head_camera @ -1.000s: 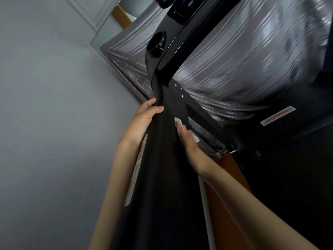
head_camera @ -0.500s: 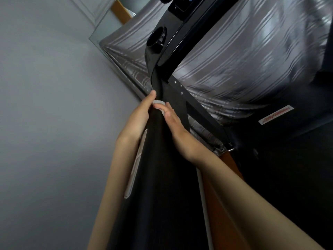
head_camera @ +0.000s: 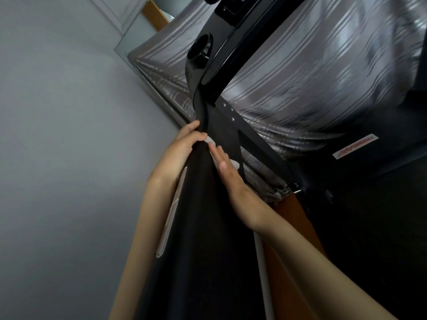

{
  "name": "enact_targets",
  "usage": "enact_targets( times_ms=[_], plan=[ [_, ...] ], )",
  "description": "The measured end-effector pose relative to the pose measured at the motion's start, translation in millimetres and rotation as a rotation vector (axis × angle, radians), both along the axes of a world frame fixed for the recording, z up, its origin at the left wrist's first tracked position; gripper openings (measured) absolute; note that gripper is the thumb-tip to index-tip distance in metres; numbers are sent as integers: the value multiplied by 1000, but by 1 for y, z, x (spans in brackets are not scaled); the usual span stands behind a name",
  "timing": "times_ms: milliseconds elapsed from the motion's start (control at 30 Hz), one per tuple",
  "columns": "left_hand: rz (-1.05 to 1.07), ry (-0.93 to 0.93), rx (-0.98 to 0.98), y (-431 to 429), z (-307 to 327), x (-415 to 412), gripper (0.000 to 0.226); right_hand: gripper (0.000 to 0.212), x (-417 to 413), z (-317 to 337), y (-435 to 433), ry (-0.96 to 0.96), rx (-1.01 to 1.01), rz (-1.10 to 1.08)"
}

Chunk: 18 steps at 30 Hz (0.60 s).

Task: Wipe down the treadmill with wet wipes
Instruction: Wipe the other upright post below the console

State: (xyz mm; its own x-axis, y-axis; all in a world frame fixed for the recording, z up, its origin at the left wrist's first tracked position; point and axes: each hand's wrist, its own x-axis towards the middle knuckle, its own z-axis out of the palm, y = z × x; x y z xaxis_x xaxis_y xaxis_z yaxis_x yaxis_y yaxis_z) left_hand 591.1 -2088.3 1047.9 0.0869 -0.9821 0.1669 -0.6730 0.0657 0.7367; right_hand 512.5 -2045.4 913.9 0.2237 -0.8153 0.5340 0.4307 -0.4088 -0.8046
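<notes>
Head view: our left hand (head_camera: 179,151) grips the treadmill upright (head_camera: 208,192); our flat, open right hand (head_camera: 231,179) presses the wipe (head_camera: 211,141) against it mid-wipe, console (head_camera: 231,26) farther up seemingly left

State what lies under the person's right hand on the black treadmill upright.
A white wet wipe shows beside the right hand on the black treadmill upright; the hand covers the rest.

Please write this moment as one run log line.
step: wiping treadmill upright | left hand: gripping upright | right hand: flat on wet wipe
</notes>
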Motion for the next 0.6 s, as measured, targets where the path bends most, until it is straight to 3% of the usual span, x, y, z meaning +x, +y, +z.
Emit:
enact_targets(
  times_ms=[333, 600],
  plan=[
    [28, 31, 0, 0, 0, -6, 49, 49, 0, -27, 7, 62, 121, -11],
    [26, 13, 4, 2, 0, -8, 48, 45, 7, -38, 11, -41, 111, 19]
  ],
)
